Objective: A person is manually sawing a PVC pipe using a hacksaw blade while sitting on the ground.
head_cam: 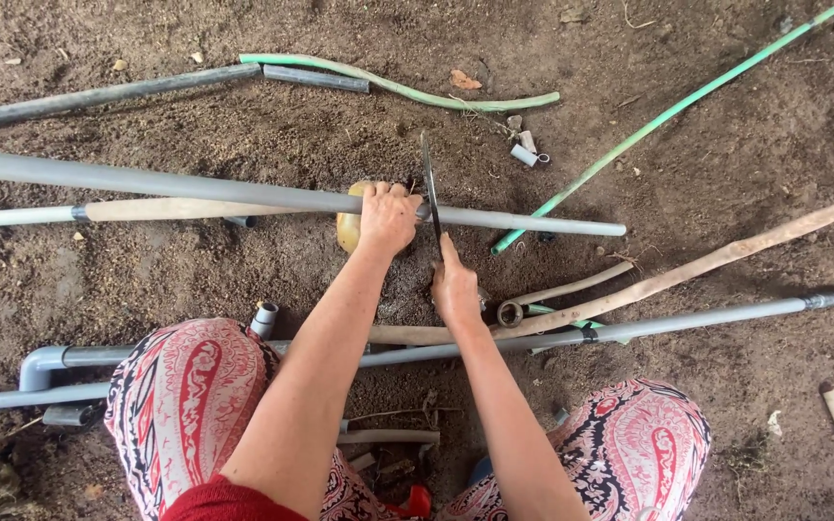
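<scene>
The person squats on the dirt floor (726,145), patterned knees (190,386) nearest the camera and both forearms reaching forward. Beyond the knees, past a thinner grey pipe (687,318) and a wooden stick (707,260), the right hand (456,287) is closed around the handle of a saw (430,188), whose dark blade stands on edge across the pipe (195,185), wrist straight. Just left of the blade, the left hand (388,217) is clamped over the pipe from above, pressing it onto a yellowish block (347,227) beneath. The long grey plastic pipe looks light, stiff and smooth, likely to roll or slip, so a firm grip close to the blade suits it. Beyond it lie a green hose (407,89) and a green rod (668,116).
</scene>
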